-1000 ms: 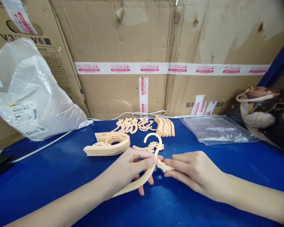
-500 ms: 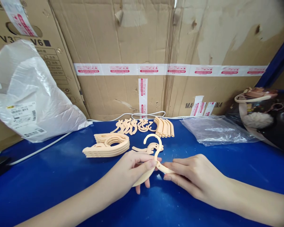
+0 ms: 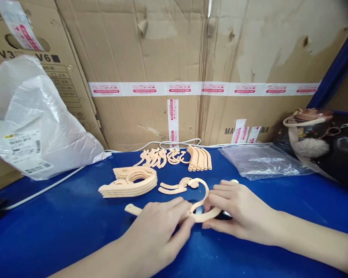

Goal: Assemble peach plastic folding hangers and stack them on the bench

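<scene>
Both my hands hold one cream-coloured plastic hanger (image 3: 203, 218) low over the blue table. Its curved hook points up and away from me, between the hands. My left hand (image 3: 159, 224) lies over the left arm and the joint, with thumb and fingers closed; the left arm's tip sticks out beyond the knuckles. My right hand (image 3: 239, 210) grips the right arm, fingers above and thumb below. Just behind the hanger lie loose hanger parts (image 3: 172, 188), partly hidden by the hook. A neat stack of folded hangers (image 3: 142, 188) rests to the left.
Along the back of the table (image 3: 75, 231) lie small curved pieces (image 3: 153, 157), hooks (image 3: 174, 156) and a row of hanger arms (image 3: 199, 158). A white plastic bag (image 3: 46, 127) stands left, clear plastic film (image 3: 266, 160) right, near a black bag (image 3: 339, 146). Cardboard boxes (image 3: 147, 50) wall the back.
The hanger has turned and spread out, its left arm now reaching left. My left hand has rolled over on top of it. My right hand has shifted its hold along the right arm.
</scene>
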A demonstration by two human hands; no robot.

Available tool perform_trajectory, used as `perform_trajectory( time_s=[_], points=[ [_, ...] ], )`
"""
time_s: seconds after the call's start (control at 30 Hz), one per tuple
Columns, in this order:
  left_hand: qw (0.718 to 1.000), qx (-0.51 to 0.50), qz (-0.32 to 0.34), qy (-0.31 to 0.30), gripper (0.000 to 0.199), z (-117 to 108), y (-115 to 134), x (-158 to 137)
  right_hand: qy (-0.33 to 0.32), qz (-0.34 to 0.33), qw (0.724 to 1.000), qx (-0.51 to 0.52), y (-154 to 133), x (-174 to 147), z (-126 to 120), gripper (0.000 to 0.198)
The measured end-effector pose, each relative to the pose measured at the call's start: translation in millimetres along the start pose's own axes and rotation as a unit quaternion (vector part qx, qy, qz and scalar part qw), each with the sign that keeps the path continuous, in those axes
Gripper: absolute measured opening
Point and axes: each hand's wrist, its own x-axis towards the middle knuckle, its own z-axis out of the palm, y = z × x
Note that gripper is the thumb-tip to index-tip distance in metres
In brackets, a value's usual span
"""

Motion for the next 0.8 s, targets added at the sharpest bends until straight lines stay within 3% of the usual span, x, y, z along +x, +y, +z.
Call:
perform_trajectory(
  time_s=[0.23,0.43,0.6,0.8],
  points=[
    [1.0,-0.009,0.002,0.004,0.025,5.0,-4.3,-0.2,0.108,-0.003,0.991,-0.082,3.5,1.4,-1.1,0.029],
    [0.999,-0.035,-0.004,0.018,0.028,5.7,-5.9,-1.4,0.175,-0.008,0.966,-0.191,-0.7,-1.7,-0.7,0.03],
    [0.999,-0.041,-0.009,0.033,0.031,4.9,-5.2,-0.1,0.175,-0.012,0.96,-0.219,-2.7,-2.4,0.4,0.027],
    [0.998,-0.036,-0.009,0.043,0.031,4.8,-4.8,0.7,0.149,-0.035,0.974,-0.167,-5.2,-1.4,2.0,0.024]
  ],
)
